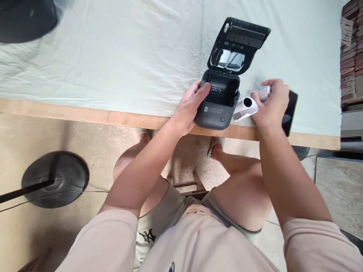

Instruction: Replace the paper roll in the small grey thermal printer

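Note:
A dark grey label printer (217,111) stands near the table's front edge with its lid (239,43) flipped open and back. My left hand (188,107) grips the printer's left side, thumb on its top rim. My right hand (272,102) holds a white paper roll (246,107) just to the right of the printer, the roll's hollow core facing me. A flat black object (289,113) lies under and behind my right hand.
A pale green cloth (113,56) covers the table, whose wooden edge (85,115) runs along the front. A round black stand base (55,179) sits on the floor at left. A dark round object (25,17) is at the far left. Stacked items (351,53) stand at the right.

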### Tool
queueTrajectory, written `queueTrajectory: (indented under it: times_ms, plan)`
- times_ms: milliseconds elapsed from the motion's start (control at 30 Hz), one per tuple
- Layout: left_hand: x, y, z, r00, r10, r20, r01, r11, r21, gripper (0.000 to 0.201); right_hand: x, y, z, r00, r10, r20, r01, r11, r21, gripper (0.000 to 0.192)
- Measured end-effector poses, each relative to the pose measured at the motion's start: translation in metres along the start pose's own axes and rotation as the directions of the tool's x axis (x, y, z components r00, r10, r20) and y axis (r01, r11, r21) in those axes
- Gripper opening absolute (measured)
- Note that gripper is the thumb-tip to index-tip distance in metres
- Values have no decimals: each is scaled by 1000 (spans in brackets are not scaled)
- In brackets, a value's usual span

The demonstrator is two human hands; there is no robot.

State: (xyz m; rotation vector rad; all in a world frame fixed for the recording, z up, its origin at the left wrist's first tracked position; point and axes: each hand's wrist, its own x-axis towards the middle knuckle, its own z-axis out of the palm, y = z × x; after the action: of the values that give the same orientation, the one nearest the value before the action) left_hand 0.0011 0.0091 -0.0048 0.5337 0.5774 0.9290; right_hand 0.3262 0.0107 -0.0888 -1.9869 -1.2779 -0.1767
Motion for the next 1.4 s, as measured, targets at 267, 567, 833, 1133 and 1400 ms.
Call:
queueTrajectory:
  times_ms: [267, 567, 833, 1133, 1400]
  plan:
    - [0, 2, 4, 996, -54, -65, 48, 995, -91, 17, -16, 15, -9, 862, 505, 50, -339, 500, 797, 42]
    - [1, 3, 2, 999, -34, -33, 32, 997, -63, 13, -42, -26, -59, 834, 477, 278, -443, 278, 852, 33]
    - [4, -1, 3, 996, -43, -76, 37, 996, -76, 6, -48, -164, -70, 894, -449, -2, 328, 649, 686, 53]
    - [2, -3, 0, 999, 37, 11, -37, 999, -19, 9, -24, -172, -79, 788, -486, 378, 458, 873, 168, 35]
    - [1, 0, 5, 999, 48, -9, -48, 998, -28, 10, -31, -172, -70, 763, -610, 214, 594, 792, 142, 26]
